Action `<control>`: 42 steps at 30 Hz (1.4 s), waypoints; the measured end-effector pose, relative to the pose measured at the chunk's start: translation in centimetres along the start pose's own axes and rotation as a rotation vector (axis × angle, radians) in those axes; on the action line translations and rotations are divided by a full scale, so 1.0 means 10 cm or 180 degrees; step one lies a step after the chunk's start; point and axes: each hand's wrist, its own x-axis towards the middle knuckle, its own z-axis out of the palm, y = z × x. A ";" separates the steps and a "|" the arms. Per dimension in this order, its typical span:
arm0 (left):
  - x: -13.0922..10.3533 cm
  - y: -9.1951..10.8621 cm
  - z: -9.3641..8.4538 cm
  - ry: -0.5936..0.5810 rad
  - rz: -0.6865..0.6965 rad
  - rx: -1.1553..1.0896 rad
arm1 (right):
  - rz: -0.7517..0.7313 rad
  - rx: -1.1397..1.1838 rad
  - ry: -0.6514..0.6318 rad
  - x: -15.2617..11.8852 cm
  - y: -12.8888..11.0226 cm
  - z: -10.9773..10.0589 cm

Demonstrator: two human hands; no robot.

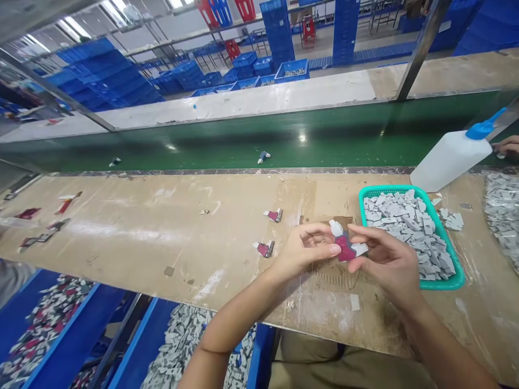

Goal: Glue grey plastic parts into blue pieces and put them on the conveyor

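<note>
While both hands meet just right of the middle of the frame, they hold one small red and white piece between them. The left hand pinches the left side of the piece with its thumb and fingers. The right hand pinches it from the other side, and a white tip pokes out between finger and thumb. Beside that hand, toward the right, a green basket is full of gray bits. Near its far end, at the upper right, is a white bottle with a blue top. Two more red pieces lie on the brown table, left of the hands. Higher up, a dark green belt runs across the frame with two little pieces on it, well apart. Another person's hand shows at the right edge. At the lower left, blue bins hold lots of small bits.
</note>
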 end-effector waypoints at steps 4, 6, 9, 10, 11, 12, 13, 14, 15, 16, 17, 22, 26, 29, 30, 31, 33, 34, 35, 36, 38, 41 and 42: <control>-0.01 -0.02 0.01 -0.0117 -0.0024 -0.0208 | -0.0084 -0.0226 -0.0048 -0.01 0.00 -0.02; -0.02 -0.02 0.00 -0.0145 -0.0049 -0.0246 | -0.0158 -0.0290 -0.0085 -0.01 0.00 -0.03; -0.04 -0.01 0.00 -0.0149 -0.0096 -0.0270 | -0.0126 -0.0192 -0.0148 -0.01 -0.01 -0.03; -0.05 -0.01 0.01 -0.0159 -0.0121 -0.0290 | -0.0091 -0.0152 -0.0153 -0.01 -0.01 -0.03; -0.05 -0.01 0.01 -0.0180 -0.0157 -0.0317 | -0.0058 -0.0117 -0.0143 -0.01 -0.01 -0.03; -0.05 0.00 0.02 -0.0207 -0.0205 -0.0353 | -0.0035 -0.0085 -0.0121 -0.01 -0.02 -0.03; -0.06 0.00 0.03 -0.0233 -0.0257 -0.0399 | -0.0025 -0.0056 -0.0090 -0.01 -0.02 -0.03; -0.05 0.00 0.03 -0.0258 -0.0310 -0.0450 | -0.0020 -0.0032 -0.0061 -0.01 -0.02 -0.03; -0.05 0.00 0.04 -0.0276 -0.0355 -0.0498 | -0.0014 -0.0011 -0.0038 -0.01 -0.02 -0.02; -0.05 0.00 0.04 -0.0288 -0.0385 -0.0539 | -0.0003 0.0001 -0.0022 -0.01 -0.02 -0.02; -0.05 0.00 0.05 -0.0306 -0.0407 -0.0571 | 0.0017 0.0010 -0.0016 -0.01 -0.01 -0.02; -0.05 0.01 0.04 -0.0454 -0.0483 -0.0651 | 0.0043 0.0137 -0.0099 -0.01 0.01 -0.02; -0.07 -0.01 0.03 -0.0707 -0.0543 -0.0553 | 0.0044 0.0181 -0.0117 0.00 0.02 -0.02; -0.08 -0.02 0.03 -0.0719 -0.0610 -0.0486 | 0.0089 0.0180 -0.0169 0.01 0.01 -0.01; -0.08 -0.02 0.03 -0.0700 -0.0643 -0.0471 | 0.0123 0.0184 -0.0179 0.01 0.01 0.00; -0.08 -0.02 0.03 -0.0681 -0.0679 -0.0461 | 0.0153 0.0188 -0.0177 0.02 0.01 0.00; -0.07 -0.04 0.02 -0.0689 -0.0762 -0.0488 | 0.0237 0.0177 -0.0150 0.02 0.00 0.01; -0.05 -0.06 0.02 -0.0713 -0.0821 -0.0538 | 0.0275 0.0172 -0.0128 0.02 0.00 0.02; -0.04 -0.07 0.01 -0.0733 -0.0905 -0.0616 | 0.0305 0.0168 -0.0120 0.02 0.00 0.02; -0.02 -0.10 0.00 -0.0745 -0.1010 -0.0723 | 0.0327 0.0169 -0.0116 0.03 0.00 0.02; 0.03 -0.13 0.01 -0.0766 -0.1258 -0.0988 | 0.0361 0.0180 -0.0106 0.03 -0.01 0.02; 0.06 -0.13 0.04 -0.0795 -0.1459 -0.1252 | 0.0428 0.0143 -0.0044 0.03 -0.01 0.02; 0.06 -0.12 0.06 -0.0811 -0.1452 -0.1275 | 0.0450 0.0122 -0.0019 0.03 -0.01 0.02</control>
